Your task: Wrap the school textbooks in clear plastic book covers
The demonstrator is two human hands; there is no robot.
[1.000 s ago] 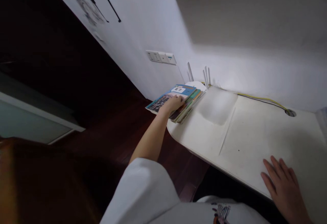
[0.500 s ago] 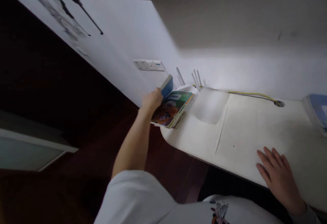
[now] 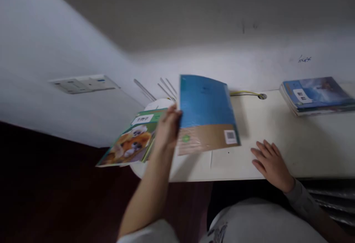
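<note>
A blue and brown book (image 3: 206, 106) is gripped along its left edge by my left hand (image 3: 168, 126). Held up over the white desk (image 3: 219, 169), it shows a barcode in its lower right corner. Left of that hand, a stack of books (image 3: 133, 139) lies at the desk's rounded end, its top cover green with orange animals and a white label. My right hand (image 3: 273, 165) rests on the desktop near the front edge, fingers spread, holding nothing.
Another stack of books (image 3: 318, 95), blue on top with a white label, lies at the back right. A yellow cable (image 3: 244, 93) runs into a round desk hole. White antennas (image 3: 168, 87) stand against the wall, right of a socket panel (image 3: 84, 84).
My left hand has lifted the blue book off the left stack and carried it right, over the desk. The view has swung right, bringing the right-hand stack fully in. My right hand stays on the desk.
</note>
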